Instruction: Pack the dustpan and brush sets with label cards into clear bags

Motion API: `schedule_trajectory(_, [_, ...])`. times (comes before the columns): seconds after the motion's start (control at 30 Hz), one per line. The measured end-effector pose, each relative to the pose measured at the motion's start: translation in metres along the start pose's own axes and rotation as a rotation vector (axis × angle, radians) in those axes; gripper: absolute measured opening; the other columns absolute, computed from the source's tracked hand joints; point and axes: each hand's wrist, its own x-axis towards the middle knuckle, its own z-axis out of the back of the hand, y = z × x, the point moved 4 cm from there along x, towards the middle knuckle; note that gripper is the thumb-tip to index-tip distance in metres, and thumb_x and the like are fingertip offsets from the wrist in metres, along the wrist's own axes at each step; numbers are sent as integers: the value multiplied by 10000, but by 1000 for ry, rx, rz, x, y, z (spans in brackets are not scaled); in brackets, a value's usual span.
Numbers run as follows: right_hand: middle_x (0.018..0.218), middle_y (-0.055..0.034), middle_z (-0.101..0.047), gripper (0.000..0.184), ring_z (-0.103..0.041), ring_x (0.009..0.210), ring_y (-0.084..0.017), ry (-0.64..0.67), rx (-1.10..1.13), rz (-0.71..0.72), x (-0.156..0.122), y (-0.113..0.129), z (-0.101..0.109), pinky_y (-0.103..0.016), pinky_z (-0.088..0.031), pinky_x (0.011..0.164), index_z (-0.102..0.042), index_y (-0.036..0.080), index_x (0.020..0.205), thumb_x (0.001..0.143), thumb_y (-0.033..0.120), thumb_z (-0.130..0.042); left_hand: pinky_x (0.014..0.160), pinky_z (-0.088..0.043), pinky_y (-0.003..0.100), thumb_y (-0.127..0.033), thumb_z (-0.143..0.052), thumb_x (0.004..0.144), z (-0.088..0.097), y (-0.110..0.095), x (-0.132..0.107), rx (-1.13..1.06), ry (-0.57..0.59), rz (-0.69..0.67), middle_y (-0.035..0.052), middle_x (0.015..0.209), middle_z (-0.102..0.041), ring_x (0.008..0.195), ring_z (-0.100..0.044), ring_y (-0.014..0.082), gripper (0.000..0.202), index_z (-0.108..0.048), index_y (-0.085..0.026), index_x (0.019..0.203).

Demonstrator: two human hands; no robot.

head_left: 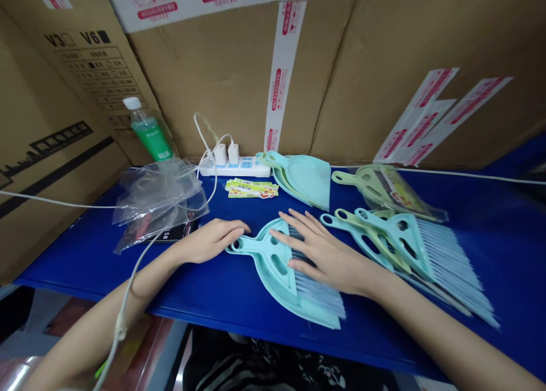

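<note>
A light-blue hand brush (pixel 265 256) lies on a matching light-blue dustpan (pixel 281 300) on the blue table, their handles stacked at the left. My left hand (pixel 215 240) is closed at the handle ends, thumb and fingers together there. Fingers spread, my right hand (pixel 318 252) rests flat over the brush head and the upper part of its grey-blue bristles, hiding some of them. Just right of it lies a fanned pile of more brushes (pixel 420 249), blue and green. Behind are stacked dustpans (pixel 309 178), the top one blue.
A bagged green brush set (pixel 384 186) lies at the back right. Card labels (pixel 251 188) sit before a power strip (pixel 249 166) with chargers. Clear plastic bags (pixel 160 192) and a green-labelled bottle (pixel 151 132) are left. A white cable (pixel 128 300) crosses my left forearm. Cardboard walls surround the table.
</note>
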Motion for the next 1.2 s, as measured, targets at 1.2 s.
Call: schedule_trajectory(1.2, [1567, -132, -92, 782, 30, 1419, -312, 56, 138, 60, 8, 16, -13, -574, -149, 1123, -164, 210, 1501, 879, 601, -433, 356, -299, 142, -445, -499, 891, -21, 13, 0, -620, 118, 211, -52, 561, -496, 372, -382, 29, 405, -646, -106, 1057])
